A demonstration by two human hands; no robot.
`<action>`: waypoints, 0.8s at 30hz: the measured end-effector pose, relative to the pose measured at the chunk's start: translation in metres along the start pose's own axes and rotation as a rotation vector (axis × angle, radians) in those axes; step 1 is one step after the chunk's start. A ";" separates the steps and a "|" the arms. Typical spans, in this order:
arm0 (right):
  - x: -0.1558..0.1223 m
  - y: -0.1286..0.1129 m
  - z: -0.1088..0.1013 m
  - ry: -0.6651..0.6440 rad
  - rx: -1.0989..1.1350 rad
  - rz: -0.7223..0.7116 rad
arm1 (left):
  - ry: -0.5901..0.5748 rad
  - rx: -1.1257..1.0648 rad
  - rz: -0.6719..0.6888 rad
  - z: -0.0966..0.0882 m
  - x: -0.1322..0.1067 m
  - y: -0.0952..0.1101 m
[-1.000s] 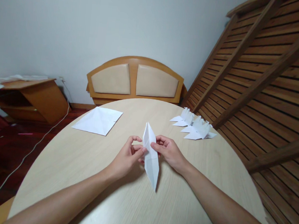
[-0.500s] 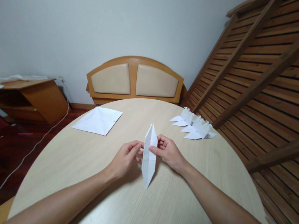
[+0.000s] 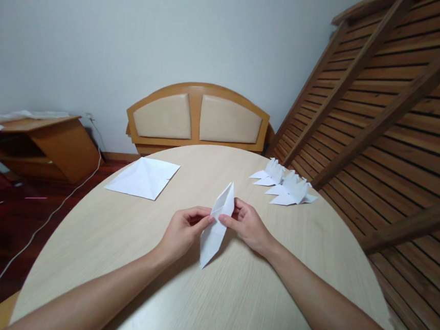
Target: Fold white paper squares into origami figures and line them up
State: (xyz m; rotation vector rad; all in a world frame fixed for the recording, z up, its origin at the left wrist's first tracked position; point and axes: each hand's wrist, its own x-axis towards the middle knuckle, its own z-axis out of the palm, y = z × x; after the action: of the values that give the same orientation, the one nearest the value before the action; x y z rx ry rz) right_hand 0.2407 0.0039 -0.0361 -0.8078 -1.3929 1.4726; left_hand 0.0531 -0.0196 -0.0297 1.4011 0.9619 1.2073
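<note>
Over the round table [image 3: 231, 299]: a folded white paper [image 3: 212, 239] is tilting between the two hands near the middle, its far point leaning to the right.
Left hand [image 3: 183, 229]: thumb and fingers are pinching the folded white paper at its left edge.
Right hand [image 3: 253, 227]: thumb is pressing on the near face, fingers are curling behind; the paper is partly hiding them.
Flat paper [image 3: 144, 179]: is lying beyond the left hand, well apart from it; whether one sheet or several, cannot tell.
Paper figures [image 3: 293, 189]: are standing near the far right edge, overlapping and so obstructing a count.
Headboard [image 3: 196, 116]: is standing beyond the table, whose edge is covering its lower part.
Slatted frame [image 3: 362, 121]: is rising along the right side.
Cord [image 3: 33, 235]: is trailing across the dark floor at left.
</note>
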 end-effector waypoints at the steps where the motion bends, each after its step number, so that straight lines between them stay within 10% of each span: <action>1: 0.000 0.000 0.000 -0.001 -0.001 0.002 | 0.016 -0.011 -0.001 0.000 0.000 0.000; 24: -0.002 -0.006 -0.001 -0.013 -0.060 0.021 | -0.039 0.057 0.029 0.003 -0.003 -0.002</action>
State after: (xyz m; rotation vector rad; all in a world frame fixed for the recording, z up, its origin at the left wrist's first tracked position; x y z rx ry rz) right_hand 0.2434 0.0020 -0.0303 -0.8542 -1.4487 1.4601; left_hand 0.0552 -0.0231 -0.0324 1.4828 0.9579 1.1776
